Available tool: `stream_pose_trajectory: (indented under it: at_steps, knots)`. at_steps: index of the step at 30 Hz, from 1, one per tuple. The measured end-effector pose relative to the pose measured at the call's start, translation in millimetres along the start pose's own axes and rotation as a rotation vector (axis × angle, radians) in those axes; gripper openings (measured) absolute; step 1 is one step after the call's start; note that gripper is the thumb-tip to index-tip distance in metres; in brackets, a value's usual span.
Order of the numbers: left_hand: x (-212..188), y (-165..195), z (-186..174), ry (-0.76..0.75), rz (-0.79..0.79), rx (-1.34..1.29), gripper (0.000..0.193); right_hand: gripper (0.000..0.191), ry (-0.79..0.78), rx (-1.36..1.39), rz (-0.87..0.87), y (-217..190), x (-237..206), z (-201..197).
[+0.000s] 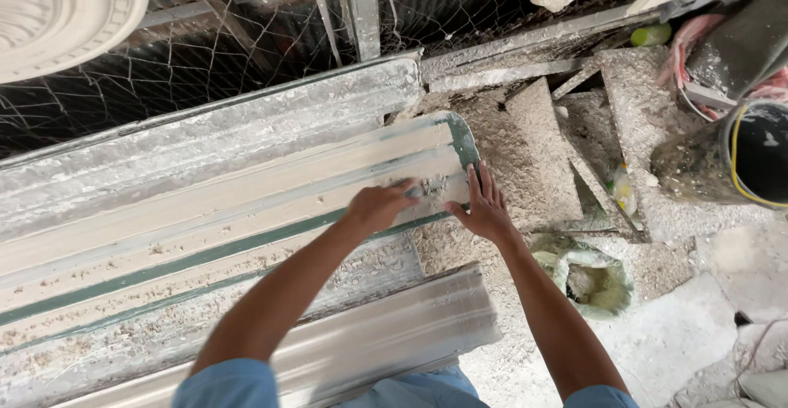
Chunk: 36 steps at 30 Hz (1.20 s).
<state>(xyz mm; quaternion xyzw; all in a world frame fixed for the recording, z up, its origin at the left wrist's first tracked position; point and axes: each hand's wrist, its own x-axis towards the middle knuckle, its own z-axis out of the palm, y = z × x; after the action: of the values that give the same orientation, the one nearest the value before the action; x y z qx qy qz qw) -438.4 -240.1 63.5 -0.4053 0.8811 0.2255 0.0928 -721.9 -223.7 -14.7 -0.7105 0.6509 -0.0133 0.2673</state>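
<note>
The left hand (379, 206) presses what may be a scraper on the green-edged plaster mould (246, 211); the right hand (484, 204) braces its end.

Short light-blue sleeves above two bare forearms, both hands without gloves, rings or watch

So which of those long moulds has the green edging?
The middle mould, the one both hands work on: left hand and right hand at its end. The near mould and far mould are plain grey-white.
</note>
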Motion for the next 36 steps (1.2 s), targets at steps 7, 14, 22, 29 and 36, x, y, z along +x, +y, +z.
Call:
stream_pose_trajectory:
  at_steps: [7,14,22,29,36]
  knots:
    - [-31,-16,-8,-0.138,-0.087,0.032,0.073,0.11,0.025,0.009,0.021,-2,-5,-3]
    - [44,33,-15,0.109,0.034,0.053,0.058,0.113,0.072,0.063,-0.017,-4,-4,-5]
    - [20,22,-22,-0.032,0.002,0.003,0.069,0.115,0.042,0.058,0.015,-4,-6,-7]
    - [68,55,-27,0.035,0.0,0.01,0.041,0.121,0.023,0.095,0.04,-8,-9,-8]
    - [36,24,-10,-0.015,0.037,0.012,0.063,0.124,0.057,0.152,0.027,-6,-8,-10]
